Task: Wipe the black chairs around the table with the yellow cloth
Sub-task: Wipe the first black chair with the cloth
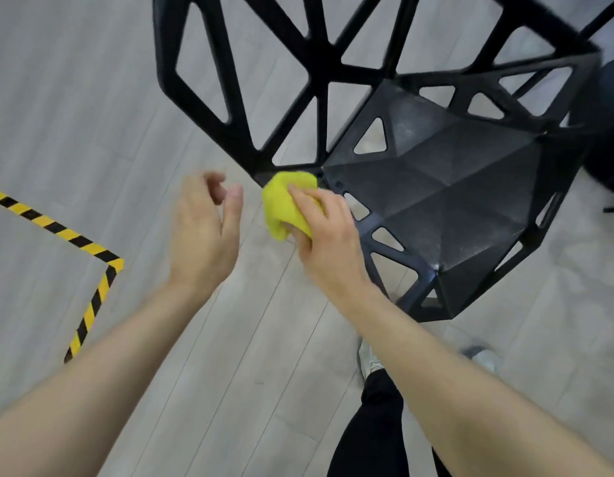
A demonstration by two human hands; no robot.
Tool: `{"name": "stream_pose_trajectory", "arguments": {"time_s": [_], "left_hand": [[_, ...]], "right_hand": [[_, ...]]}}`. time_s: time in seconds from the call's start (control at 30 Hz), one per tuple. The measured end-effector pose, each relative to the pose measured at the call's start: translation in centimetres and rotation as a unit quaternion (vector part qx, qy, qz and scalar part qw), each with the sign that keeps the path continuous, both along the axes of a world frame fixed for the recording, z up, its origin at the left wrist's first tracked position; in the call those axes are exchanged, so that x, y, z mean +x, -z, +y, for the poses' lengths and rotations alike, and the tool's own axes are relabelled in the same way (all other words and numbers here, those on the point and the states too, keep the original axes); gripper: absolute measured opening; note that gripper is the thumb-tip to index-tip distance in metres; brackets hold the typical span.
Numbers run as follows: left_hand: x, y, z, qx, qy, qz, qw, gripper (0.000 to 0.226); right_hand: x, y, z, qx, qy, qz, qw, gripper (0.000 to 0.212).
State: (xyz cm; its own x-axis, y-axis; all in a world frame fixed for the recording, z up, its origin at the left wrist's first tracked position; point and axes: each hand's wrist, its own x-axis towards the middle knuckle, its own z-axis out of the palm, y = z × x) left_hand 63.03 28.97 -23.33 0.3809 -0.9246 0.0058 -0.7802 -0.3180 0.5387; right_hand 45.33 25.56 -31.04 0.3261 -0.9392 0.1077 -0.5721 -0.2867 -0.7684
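Yellow cloth [284, 204]: one, bunched in the right hand [327, 235], pressed at the corner where the black chair [446, 187] seat meets its backrest. Left hand [204, 232]: fingers loosely curled, holding nothing, just beside the cloth. Judgement: work the cloth along each strut and into the joints. One chair visible; one striped floor tape [82, 241] at the left.

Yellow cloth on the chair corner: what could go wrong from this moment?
1. The right hand holds the yellow cloth bunched up, so it likely wipes only a narrow strip of the black chair.
2. The chair's open lattice backrest could snag the cloth or get skipped.
3. The left hand hangs free beside the chair, bracing nothing; a firm wipe might slide the chair across the floor.
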Motion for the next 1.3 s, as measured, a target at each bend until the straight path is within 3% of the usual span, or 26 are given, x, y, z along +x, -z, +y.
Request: {"name": "stream_pose_trajectory", "arguments": {"time_s": [0.1, 0.3, 0.53, 0.67, 0.77, 0.9, 0.97, 1.0, 1.03, 1.1, 1.13, 1.2, 1.3], "left_hand": [[0.6, 0.4, -2.4, 0.049, -0.005, 0.044, 0.998, 0.052], [-0.8, 3.0, -4.9, 0.071, -0.101, -0.001, 0.992, 0.080], [-1.5, 2.5, -7.9, 0.074, -0.152, -0.028, 0.985, 0.054], [-0.5, 2.7, -9.1, 0.085, -0.165, -0.007, 0.983, 0.060], [-0.8, 2.1, -8.6, 0.139, -0.164, 0.020, 0.976, 0.073], [-6.3, 1.6, -4.2, 0.236, -0.122, -0.081, 0.961, 0.078], [-11.1, 2.1, -1.5, 0.211, -0.071, -0.021, 0.975, 0.061], [-13.4, 2.8, -0.7, 0.203, -0.044, 0.058, 0.976, 0.047], [-15.5, 3.2, -0.3, 0.201, -0.029, 0.167, 0.965, 0.032], [-19.1, 3.8, -0.3, 0.209, -0.003, 0.348, 0.914, 0.044], [-20.6, 4.0, -0.3, 0.204, 0.016, 0.390, 0.898, 0.053], [-23.9, 4.4, -0.6, 0.197, 0.039, 0.392, 0.898, 0.049], [-28.2, 4.6, -1.1, 0.193, -0.002, 0.432, 0.881, 0.059]], "right_hand": [[4.4, -0.5, -2.0, -0.015, 0.006, 0.020, 1.000, 0.061], [-8.5, 3.1, 5.7, 0.030, -0.053, 0.053, 0.997, 0.065], [3.7, 0.4, -3.5, 0.057, -0.041, 0.039, 0.997, 0.060], [-3.0, -0.2, -1.0, 0.051, -0.091, 0.064, 0.993, 0.054], [-11.4, -0.4, 0.2, 0.154, -0.155, 0.097, 0.971, 0.042], [-17.8, -1.7, -0.1, 0.361, -0.029, 0.009, 0.932, 0.036], [-19.8, -1.9, -0.9, 0.440, 0.012, -0.081, 0.894, 0.026], [-20.8, -2.0, -1.4, 0.465, 0.020, -0.119, 0.877, 0.025], [-21.6, -2.0, -1.9, 0.476, 0.023, -0.147, 0.867, 0.026], [-23.6, -1.9, -2.8, 0.479, 0.024, -0.174, 0.860, 0.029], [-24.6, -1.8, -3.2, 0.478, 0.023, -0.179, 0.859, 0.032], [-26.9, -1.6, -4.0, 0.469, 0.029, -0.170, 0.866, 0.040], [-31.5, -1.4, -5.5, 0.483, 0.045, -0.174, 0.857, 0.045]]}}
